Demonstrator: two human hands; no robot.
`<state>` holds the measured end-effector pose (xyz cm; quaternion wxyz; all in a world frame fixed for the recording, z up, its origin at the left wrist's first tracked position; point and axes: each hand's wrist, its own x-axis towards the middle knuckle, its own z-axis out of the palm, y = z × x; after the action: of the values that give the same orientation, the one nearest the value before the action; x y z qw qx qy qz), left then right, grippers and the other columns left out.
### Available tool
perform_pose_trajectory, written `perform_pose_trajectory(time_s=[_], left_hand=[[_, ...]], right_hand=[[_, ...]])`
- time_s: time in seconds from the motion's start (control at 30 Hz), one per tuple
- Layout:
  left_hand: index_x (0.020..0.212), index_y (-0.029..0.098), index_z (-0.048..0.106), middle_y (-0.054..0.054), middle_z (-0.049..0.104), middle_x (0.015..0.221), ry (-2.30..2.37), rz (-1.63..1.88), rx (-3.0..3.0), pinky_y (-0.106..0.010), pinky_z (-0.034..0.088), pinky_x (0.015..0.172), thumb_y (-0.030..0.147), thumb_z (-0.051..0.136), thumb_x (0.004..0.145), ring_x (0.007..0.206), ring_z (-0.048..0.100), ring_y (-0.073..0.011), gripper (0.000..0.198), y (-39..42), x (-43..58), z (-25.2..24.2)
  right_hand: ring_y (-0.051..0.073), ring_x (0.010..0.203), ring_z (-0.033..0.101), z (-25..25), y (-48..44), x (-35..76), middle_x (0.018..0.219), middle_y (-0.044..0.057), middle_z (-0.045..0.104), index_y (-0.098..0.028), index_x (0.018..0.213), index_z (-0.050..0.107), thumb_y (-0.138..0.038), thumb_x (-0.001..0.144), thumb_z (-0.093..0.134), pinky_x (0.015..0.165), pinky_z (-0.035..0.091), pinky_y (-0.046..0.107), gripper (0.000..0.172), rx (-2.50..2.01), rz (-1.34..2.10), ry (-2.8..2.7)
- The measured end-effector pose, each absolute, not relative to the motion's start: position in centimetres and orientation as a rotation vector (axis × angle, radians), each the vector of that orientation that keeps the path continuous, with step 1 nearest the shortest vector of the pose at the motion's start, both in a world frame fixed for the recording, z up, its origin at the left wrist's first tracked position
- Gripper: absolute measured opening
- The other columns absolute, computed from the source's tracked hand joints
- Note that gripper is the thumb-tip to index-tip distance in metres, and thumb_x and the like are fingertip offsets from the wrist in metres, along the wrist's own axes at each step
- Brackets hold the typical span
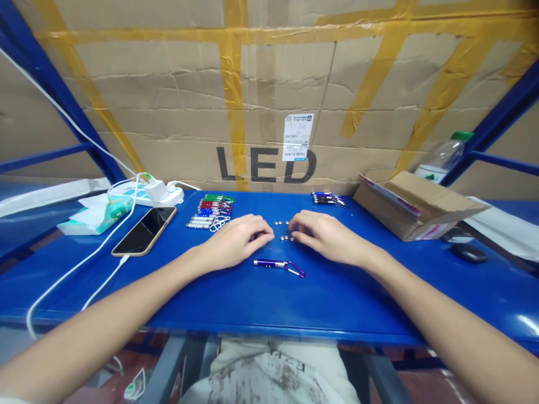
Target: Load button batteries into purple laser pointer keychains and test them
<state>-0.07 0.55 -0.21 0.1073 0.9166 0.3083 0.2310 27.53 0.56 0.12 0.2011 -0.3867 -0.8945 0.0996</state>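
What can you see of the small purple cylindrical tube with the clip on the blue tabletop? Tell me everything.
The small, glossy purple cylindrical tube looks metallic, with a silvery tip at its left end, small buttons or dots on its side and a pale printed patch towards the right; the print is too small to read. A purple carabiner-style clip with a silvery bar hangs off its right end. It lies flat, roughly crosswise, on the smooth blue tabletop, nearer the front edge than both bare hands. Neither the left hand nor the right hand touches it.
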Motion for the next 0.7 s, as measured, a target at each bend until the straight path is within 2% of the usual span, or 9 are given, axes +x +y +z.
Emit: perform_pose_trajectory(time_s=[0.1,0.2,0.3,0.43,0.53,0.63,0.7], left_hand=[[0.123,0.019,0.073,-0.01,0.07,0.116,1.083,0.685,2.765,-0.041,0.05,0.098,0.04,0.057,0.11,0.109,0.063,-0.0273,0.03,1.3,-0.6,-0.7],[0.131,0.019,0.073,-0.011,0.068,0.121,1.139,0.549,2.801,-0.043,0.049,0.1,0.041,0.061,0.108,0.112,0.06,-0.0291,0.034,1.7,-0.8,-1.1],[0.125,0.019,0.076,-0.01,0.071,0.116,1.123,0.466,2.825,-0.043,0.049,0.098,0.037,0.059,0.109,0.108,0.059,-0.0288,0.03,1.8,-0.8,-1.1],[0.118,0.021,0.077,-0.007,0.076,0.112,1.129,0.616,2.732,-0.041,0.049,0.097,0.034,0.063,0.107,0.106,0.061,-0.0273,0.023,1.8,-0.6,-1.0],[0.114,0.023,0.078,-0.004,0.08,0.107,1.145,0.778,2.519,-0.037,0.05,0.089,0.035,0.071,0.101,0.097,0.066,-0.0237,0.018,1.8,-0.3,-0.9],[0.111,0.021,0.077,-0.003,0.081,0.1,1.085,0.854,2.287,-0.032,0.052,0.08,0.037,0.074,0.097,0.086,0.07,-0.02,0.021,1.7,0.1,-0.9],[0.111,0.02,0.077,-0.004,0.082,0.1,1.038,0.863,2.194,-0.03,0.052,0.076,0.039,0.075,0.096,0.086,0.073,-0.0194,0.024,1.6,0.3,-1.0]], right_hand=[[0.028,0.109,0.062,-0.4,0.7,27.7,0.115,0.011,0.068,-0.021,0.12,0.07,-0.026,0.108,0.055,0.097,0.047,0.04,0.02,-0.995,0.225,-2.556],[0.03,0.113,0.059,-0.7,0.6,27.3,0.121,0.012,0.068,-0.022,0.129,0.071,-0.027,0.109,0.055,0.101,0.047,0.045,0.027,-0.943,0.227,-2.608],[0.031,0.112,0.057,-0.9,0.4,26.8,0.125,0.013,0.068,-0.021,0.133,0.071,-0.026,0.11,0.053,0.101,0.045,0.047,0.029,-0.936,0.213,-2.642],[0.029,0.105,0.056,-0.9,0.3,26.6,0.117,0.011,0.071,-0.021,0.123,0.072,-0.023,0.111,0.05,0.098,0.044,0.045,0.025,-0.899,0.21,-2.655],[0.028,0.102,0.055,-0.9,0.5,26.8,0.111,0.01,0.071,-0.021,0.115,0.072,-0.022,0.111,0.05,0.096,0.043,0.044,0.023,-0.881,0.21,-2.644],[0.027,0.101,0.055,-1.0,0.7,27.0,0.11,0.01,0.071,-0.021,0.111,0.071,-0.021,0.111,0.05,0.095,0.042,0.042,0.021,-0.865,0.219,-2.633],[0.027,0.1,0.055,-1.1,0.8,27.0,0.109,0.01,0.071,-0.02,0.108,0.069,-0.021,0.11,0.051,0.094,0.042,0.042,0.018,-0.854,0.222,-2.626]])
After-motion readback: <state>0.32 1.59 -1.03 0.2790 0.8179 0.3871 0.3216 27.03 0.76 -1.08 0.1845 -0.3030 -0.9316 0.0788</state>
